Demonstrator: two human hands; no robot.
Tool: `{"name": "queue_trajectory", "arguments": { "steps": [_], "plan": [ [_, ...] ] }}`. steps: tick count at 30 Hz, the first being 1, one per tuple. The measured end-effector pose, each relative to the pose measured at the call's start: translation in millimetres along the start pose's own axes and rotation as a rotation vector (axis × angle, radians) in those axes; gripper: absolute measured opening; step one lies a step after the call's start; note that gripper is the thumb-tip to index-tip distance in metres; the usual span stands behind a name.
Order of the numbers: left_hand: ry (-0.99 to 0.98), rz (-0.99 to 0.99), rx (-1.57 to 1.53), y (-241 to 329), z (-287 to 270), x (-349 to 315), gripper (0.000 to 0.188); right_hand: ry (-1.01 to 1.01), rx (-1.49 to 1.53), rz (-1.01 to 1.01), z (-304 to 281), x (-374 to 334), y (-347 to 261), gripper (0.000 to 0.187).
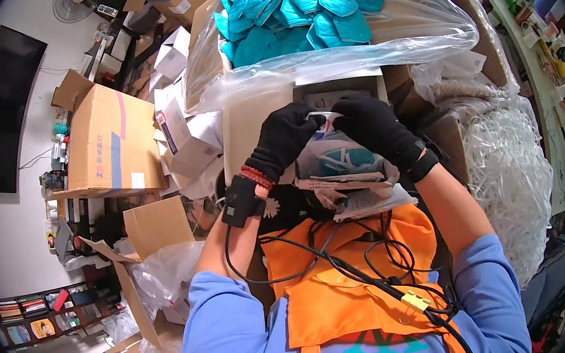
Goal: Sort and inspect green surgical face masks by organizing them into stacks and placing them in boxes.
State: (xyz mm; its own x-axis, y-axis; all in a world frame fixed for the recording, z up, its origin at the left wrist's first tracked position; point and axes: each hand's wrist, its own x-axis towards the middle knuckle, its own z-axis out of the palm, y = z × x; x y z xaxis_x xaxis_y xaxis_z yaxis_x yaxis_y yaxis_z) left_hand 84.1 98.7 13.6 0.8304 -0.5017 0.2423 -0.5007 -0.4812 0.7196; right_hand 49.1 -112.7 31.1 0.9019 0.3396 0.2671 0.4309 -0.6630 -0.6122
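Observation:
Black gloves cover both hands, which are raised side by side over a small open box. My left hand [286, 139] pinches one end of a small white printed packet [324, 120], and my right hand [377, 131] grips its other end. Part of the packet is hidden by the fingers. Just below, a teal cup-shaped mask [347, 161] with white straps lies in the box [385, 176] among white printed wrappers. Beyond the hands, a big pile of teal masks [305, 15] rests on clear plastic sheeting [412, 26].
Black cables [350, 267] hang over my orange apron [341, 310]. At left stand a large closed-sided carton [112, 137] and several white boxes [190, 142]. White shredded strips [508, 177] fill a bag at right. An opened carton [158, 223] is at lower left.

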Motion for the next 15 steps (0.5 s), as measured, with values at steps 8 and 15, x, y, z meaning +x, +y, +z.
{"name": "queue_trajectory", "arguments": {
  "steps": [8,15],
  "plan": [
    [0.210,-0.076,-0.040,6.5,46.8,3.7,0.016,0.048,-0.100,0.039,6.6,-12.2,-7.1,0.011],
    [-0.070,-0.139,0.600,-20.3,68.7,9.1,0.018,0.004,-0.173,-0.264,32.5,-46.6,-34.5,0.012]
  ]
}}
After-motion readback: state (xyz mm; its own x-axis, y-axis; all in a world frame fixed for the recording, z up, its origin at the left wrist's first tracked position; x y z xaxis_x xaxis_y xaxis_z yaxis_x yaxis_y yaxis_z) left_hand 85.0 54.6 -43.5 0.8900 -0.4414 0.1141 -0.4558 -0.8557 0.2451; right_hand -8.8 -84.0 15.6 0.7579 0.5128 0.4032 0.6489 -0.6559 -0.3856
